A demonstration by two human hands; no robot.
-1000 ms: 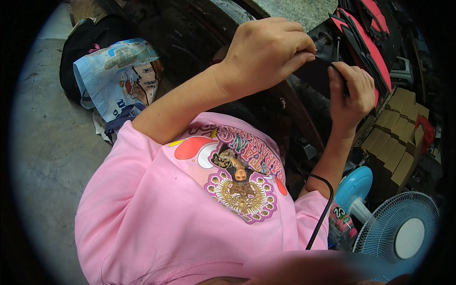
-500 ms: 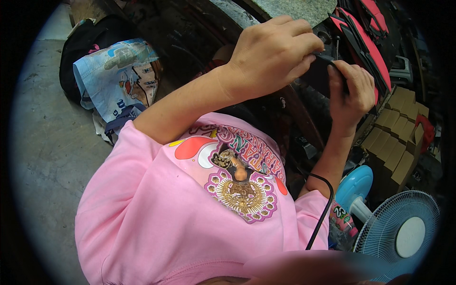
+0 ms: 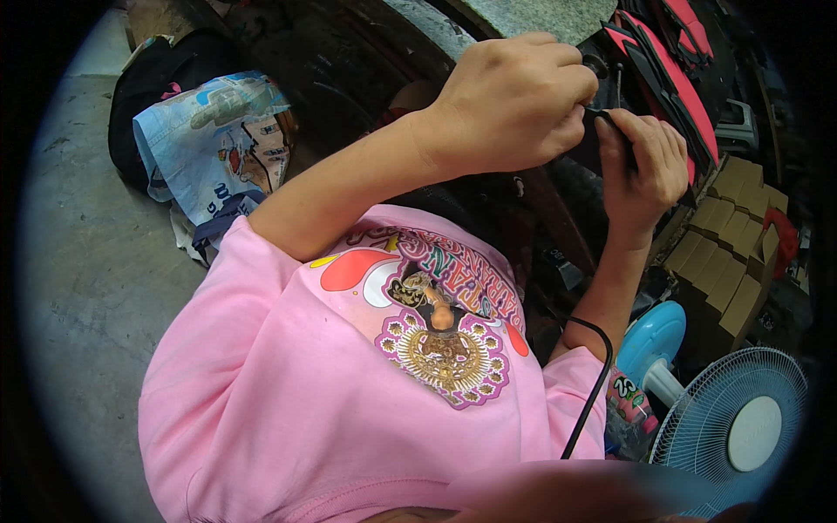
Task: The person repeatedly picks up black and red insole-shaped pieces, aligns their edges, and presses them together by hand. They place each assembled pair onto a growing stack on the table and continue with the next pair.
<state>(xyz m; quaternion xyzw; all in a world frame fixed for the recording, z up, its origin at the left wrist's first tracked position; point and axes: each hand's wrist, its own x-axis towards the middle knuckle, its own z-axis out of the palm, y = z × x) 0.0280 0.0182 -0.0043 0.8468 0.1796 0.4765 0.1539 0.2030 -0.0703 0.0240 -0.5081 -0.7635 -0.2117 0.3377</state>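
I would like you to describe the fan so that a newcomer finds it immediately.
Start from the pink shirt filling the middle of the view, then go to the lower right. Below the brown boxes, and right of a bottle with a pink cap, is the fan. Its round wire grille with a solid white centre sets it apart from the angular boxes.

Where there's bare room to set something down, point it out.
Widest: the concrete floor at far left, bordered by the blue printed sheet and pink sleeve. Smaller, partly shown: the speckled slab, above the left hand and left of the pink-black pieces. Crowded: the right side, with cardboard boxes, a bottle and a fan.
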